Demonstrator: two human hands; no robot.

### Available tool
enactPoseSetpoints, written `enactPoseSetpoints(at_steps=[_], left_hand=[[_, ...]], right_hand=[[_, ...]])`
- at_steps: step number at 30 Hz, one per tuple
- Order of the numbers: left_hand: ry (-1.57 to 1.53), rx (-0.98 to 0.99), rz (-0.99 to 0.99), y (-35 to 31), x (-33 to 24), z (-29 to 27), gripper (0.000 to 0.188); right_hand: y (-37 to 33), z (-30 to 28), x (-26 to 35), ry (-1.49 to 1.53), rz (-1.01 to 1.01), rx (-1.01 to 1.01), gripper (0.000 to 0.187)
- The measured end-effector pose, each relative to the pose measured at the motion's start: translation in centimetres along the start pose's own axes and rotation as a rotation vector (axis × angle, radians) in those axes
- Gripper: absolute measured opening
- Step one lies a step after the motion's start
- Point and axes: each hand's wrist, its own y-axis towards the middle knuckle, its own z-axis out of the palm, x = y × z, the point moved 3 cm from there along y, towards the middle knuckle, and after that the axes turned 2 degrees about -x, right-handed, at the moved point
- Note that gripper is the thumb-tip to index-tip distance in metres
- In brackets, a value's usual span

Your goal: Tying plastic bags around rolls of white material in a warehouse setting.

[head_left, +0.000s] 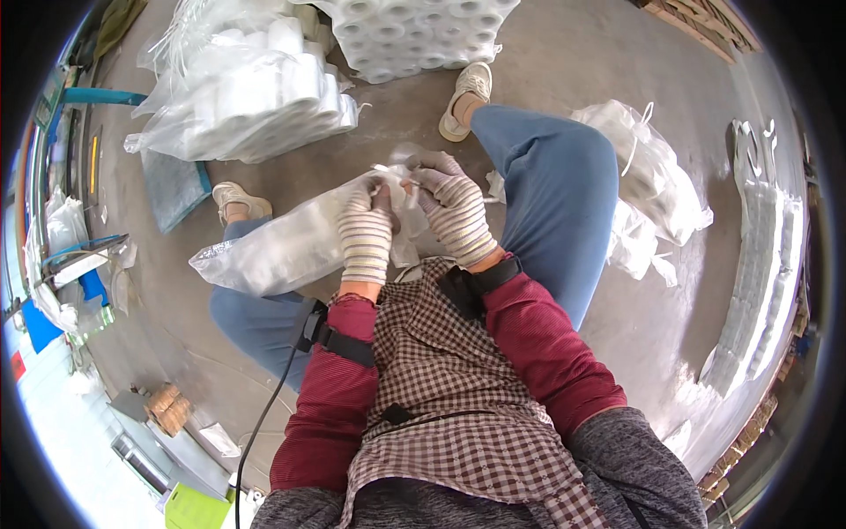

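A long clear plastic bag [278, 242] with whitish contents lies slantwise across my left thigh, its gathered end between my hands. My left hand [364, 231], in a striped knit glove, is closed on the bag near that end. In a matching glove, my right hand [454, 207] pinches the gathered plastic close beside the left fingers. Loose film hangs below the two hands. My fingertips partly hide the bag's mouth, so I cannot make out whether a tie is there.
Bagged white rolls [264, 97] stand ahead on the left, with a wrapped stack of rolls [423, 35] beyond. Tied white bags [648, 172] lie right of my knee. Flat plastic strips [753, 264] stretch along the far right. A blue-edged panel [172, 189] is near my left foot.
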Motion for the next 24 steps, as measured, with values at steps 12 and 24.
enactPoseSetpoints(at_steps=[12, 24], left_hand=[[-0.030, -0.130, 0.275, -1.1, 0.8, 0.2, 0.017], [0.002, 0.110, 0.183, -2.3, -0.1, -1.5, 0.024]], right_hand=[[-1.0, 2.7, -4.1, 0.409, 1.005, 0.158, 0.017], [-1.8, 0.3, -1.3, 0.771, 1.057, 0.176, 0.020]])
